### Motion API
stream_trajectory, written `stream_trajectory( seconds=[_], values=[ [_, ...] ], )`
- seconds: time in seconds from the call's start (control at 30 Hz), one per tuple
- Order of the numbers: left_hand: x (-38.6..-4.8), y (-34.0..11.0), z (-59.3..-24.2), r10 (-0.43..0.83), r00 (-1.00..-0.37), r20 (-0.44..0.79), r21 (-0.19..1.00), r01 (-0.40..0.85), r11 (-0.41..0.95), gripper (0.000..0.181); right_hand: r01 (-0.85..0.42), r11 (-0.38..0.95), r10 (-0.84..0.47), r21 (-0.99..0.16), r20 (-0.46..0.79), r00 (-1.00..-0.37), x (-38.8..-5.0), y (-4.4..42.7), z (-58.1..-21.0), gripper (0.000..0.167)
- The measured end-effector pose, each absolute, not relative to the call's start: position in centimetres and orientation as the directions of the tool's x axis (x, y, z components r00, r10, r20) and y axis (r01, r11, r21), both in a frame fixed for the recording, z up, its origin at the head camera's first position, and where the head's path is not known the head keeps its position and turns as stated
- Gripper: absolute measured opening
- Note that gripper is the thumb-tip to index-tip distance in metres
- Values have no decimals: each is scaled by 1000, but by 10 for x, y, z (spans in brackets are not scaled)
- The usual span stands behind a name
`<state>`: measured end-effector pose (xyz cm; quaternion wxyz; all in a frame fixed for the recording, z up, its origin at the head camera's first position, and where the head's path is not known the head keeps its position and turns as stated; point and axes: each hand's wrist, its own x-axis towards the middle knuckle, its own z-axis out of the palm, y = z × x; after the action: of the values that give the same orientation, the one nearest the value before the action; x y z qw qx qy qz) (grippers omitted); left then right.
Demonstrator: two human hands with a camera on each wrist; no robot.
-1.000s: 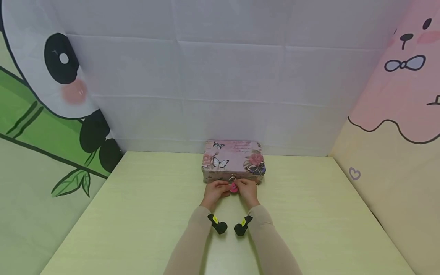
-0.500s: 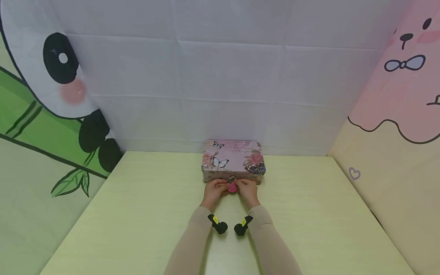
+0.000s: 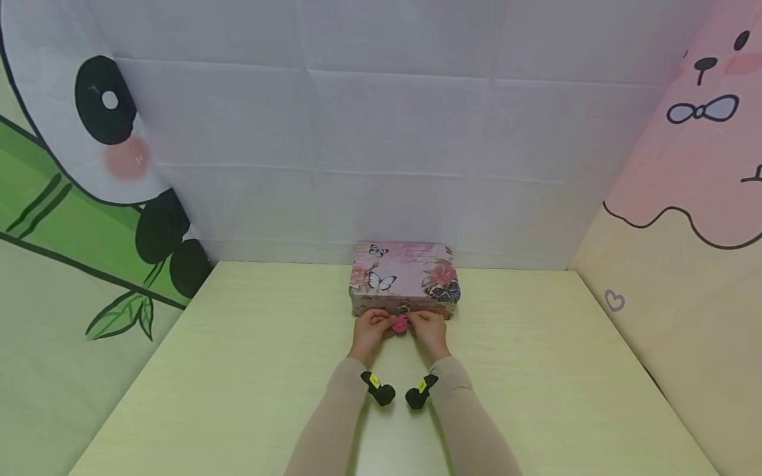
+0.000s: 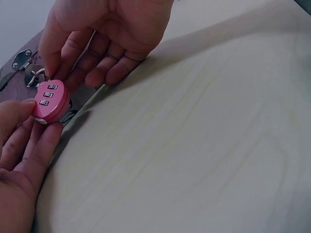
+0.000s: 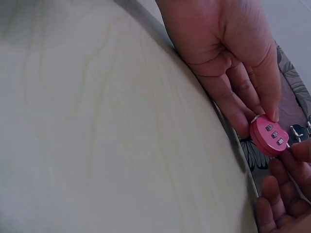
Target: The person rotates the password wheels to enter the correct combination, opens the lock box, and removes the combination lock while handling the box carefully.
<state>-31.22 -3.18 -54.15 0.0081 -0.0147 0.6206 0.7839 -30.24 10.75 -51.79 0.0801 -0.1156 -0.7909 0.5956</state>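
A small pink combination padlock point(image 4: 52, 101) with three number dials is at the front of a flower-and-butterfly box point(image 3: 405, 271). My left hand point(image 3: 369, 334) pinches the padlock's body between thumb and fingers, as the right wrist view shows. The thumb and forefinger of my right hand point(image 3: 429, 332) pinch the padlock near its shackle point(image 4: 40, 73); its other fingers are loosely curled. The shackle lies against the metal latch point(image 4: 30, 73) on the box front; whether it passes through cannot be made out. The box lid is down.
The box stands on a pale yellow-green table point(image 3: 238, 370), close to a white cloth wall point(image 3: 393, 132). Painted side walls point(image 3: 667, 317) stand left and right. A black wrist camera point(image 3: 381, 392) sits on each sleeve.
The pink padlock body has shifted slightly left, towards my left hand, and its shackle shows more clearly at the latch. Both hands stay almost in place; the box has not moved.
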Motion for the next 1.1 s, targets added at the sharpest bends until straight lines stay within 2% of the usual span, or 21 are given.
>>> stream_trajectory(
  seconds=[0.23, 1.1],
  values=[
    [-310, -30, -538, -26, -999, -40, 970, -32, -241, 10, 87, 256, 281, -963, -12, -960, -302, 107, -518, 19],
    [-314, -21, -542, -78, -996, -32, 961, -9, -278, 15, 87, 257, 298, -963, -7, -954, -304, 109, -524, 19]
  ],
)
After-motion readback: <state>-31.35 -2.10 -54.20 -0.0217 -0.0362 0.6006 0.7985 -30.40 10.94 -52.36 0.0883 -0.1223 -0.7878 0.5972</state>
